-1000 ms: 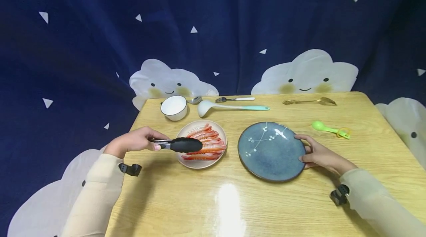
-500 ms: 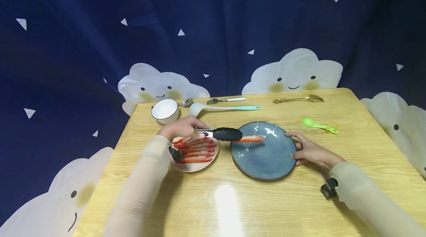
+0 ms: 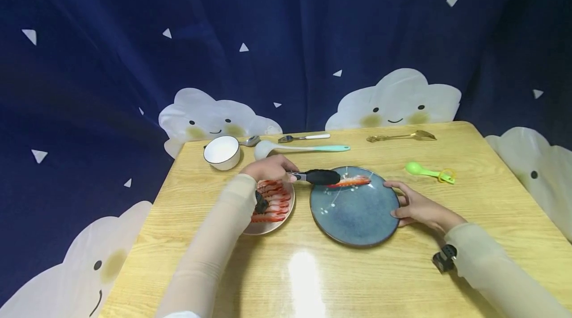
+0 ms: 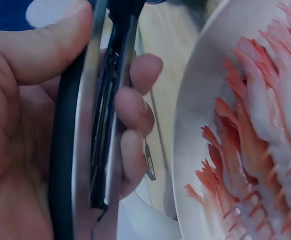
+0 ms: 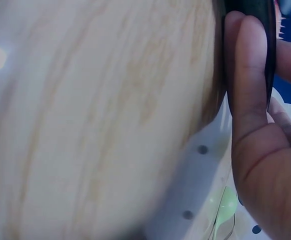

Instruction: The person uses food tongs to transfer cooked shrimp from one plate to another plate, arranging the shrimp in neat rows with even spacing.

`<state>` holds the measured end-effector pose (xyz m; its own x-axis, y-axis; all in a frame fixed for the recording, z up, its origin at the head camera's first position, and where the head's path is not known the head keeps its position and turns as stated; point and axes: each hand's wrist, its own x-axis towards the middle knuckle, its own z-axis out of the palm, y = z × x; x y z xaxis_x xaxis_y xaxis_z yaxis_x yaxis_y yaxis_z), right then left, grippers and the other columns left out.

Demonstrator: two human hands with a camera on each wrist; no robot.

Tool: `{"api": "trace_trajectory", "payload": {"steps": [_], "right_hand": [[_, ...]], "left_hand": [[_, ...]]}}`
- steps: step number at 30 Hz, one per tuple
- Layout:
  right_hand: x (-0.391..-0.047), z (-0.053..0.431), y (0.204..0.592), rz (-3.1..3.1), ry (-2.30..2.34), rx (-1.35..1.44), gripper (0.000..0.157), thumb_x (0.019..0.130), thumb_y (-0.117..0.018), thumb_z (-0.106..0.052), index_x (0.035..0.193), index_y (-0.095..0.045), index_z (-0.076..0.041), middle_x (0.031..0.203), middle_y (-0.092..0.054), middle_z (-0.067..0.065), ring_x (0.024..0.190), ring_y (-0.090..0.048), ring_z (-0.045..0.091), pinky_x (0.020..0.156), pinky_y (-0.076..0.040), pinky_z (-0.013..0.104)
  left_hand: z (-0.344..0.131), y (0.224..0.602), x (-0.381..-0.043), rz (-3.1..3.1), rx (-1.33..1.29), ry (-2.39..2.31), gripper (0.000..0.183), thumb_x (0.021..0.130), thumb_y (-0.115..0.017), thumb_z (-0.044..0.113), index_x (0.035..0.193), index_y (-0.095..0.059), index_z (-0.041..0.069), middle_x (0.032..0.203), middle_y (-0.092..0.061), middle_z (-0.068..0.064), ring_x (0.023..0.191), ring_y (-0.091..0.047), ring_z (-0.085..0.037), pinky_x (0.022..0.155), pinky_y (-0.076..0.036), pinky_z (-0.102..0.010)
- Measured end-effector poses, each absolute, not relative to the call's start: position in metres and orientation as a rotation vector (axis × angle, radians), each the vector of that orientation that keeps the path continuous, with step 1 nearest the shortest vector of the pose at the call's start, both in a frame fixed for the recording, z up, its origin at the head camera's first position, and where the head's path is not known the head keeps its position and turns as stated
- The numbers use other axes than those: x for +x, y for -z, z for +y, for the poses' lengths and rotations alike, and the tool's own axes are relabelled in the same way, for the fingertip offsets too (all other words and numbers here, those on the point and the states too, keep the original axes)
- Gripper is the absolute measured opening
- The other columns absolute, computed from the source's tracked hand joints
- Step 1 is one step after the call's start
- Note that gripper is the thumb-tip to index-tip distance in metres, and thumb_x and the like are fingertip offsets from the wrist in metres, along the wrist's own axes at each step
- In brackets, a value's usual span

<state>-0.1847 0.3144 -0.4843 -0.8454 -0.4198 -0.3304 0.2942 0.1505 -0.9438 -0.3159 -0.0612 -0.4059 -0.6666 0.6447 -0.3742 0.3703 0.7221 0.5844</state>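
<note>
Tongs (image 3: 319, 177) and one shrimp (image 3: 356, 181) are shifting right, reaching the far side of the blue plate (image 3: 357, 219); your left hand (image 3: 271, 167) is gripping the tongs, your right hand (image 3: 419, 207) pinching the plate steady for gentle release.

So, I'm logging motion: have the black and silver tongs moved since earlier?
Yes: in the head view, the tongs moved right relative to the white and mint ladle.

Wht bowl (image 3: 222, 153) nr table (image 3: 357, 283) far L corner, metal spoon (image 3: 252, 141) beside it; fork (image 3: 316, 136) & ladle (image 3: 299, 148) along far edge; gold utensil (image 3: 398, 137) nr far R corner; green spoon (image 3: 428, 172) twd R edge.
</note>
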Motion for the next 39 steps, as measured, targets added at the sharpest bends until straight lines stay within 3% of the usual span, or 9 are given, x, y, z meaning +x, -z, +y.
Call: {"api": "trace_trajectory", "payload": {"steps": [9,21,28,33,39], "right_hand": [[-0.186,0.316,0.489,1.889,1.760,-0.150,0.079,0.079,-0.056,0.004,0.137,-0.005,-0.013,0.117,-0.038,0.030,0.087,-0.056,0.034,0.066,-0.047,0.047],[-0.188,0.316,0.488,1.924,1.714,-0.155,0.079,0.079,-0.057,0.002,0.137,-0.006,-0.015,0.117,-0.040,0.028,0.085,-0.057,0.033,0.064,-0.048,0.045],[-0.188,0.317,0.487,1.910,1.713,-0.141,0.079,0.079,-0.057,0.002,0.138,-0.006,-0.014,0.119,-0.037,0.030,0.088,-0.056,0.033,0.066,-0.047,0.046],[-0.189,0.316,0.487,1.908,1.730,-0.137,0.079,0.079,-0.056,0.003,0.138,-0.007,-0.016,0.122,-0.034,0.031,0.088,-0.056,0.033,0.066,-0.047,0.047],[-0.188,0.317,0.489,1.889,1.749,-0.133,0.078,0.080,-0.056,0.003,0.138,-0.006,-0.016,0.122,-0.033,0.030,0.088,-0.055,0.034,0.067,-0.046,0.048]], "left_hand": [[-0.050,0.410,-0.316,2.382,0.813,-0.490,0.042,0.083,-0.058,0.030,0.121,-0.053,0.014,0.119,-0.051,0.002,0.112,-0.044,-0.015,0.089,-0.036,-0.029],[-0.044,0.386,-0.305,2.580,0.860,-0.270,0.048,0.082,-0.057,0.037,0.125,-0.049,0.017,0.119,-0.051,0.004,0.110,-0.045,-0.014,0.089,-0.036,-0.031],[-0.036,0.385,-0.300,2.630,1.120,-0.213,0.037,0.080,-0.060,0.035,0.115,-0.056,0.022,0.096,-0.060,0.007,0.087,-0.054,-0.010,0.079,-0.040,-0.028],[-0.029,0.390,-0.299,2.629,1.160,-0.143,0.036,0.080,-0.060,0.035,0.113,-0.057,0.021,0.094,-0.060,0.006,0.087,-0.055,-0.013,0.078,-0.041,-0.030],[-0.028,0.400,-0.303,2.640,1.054,-0.137,0.043,0.080,-0.060,0.038,0.119,-0.054,0.022,0.105,-0.059,0.005,0.098,-0.053,-0.014,0.086,-0.038,-0.029]]}}
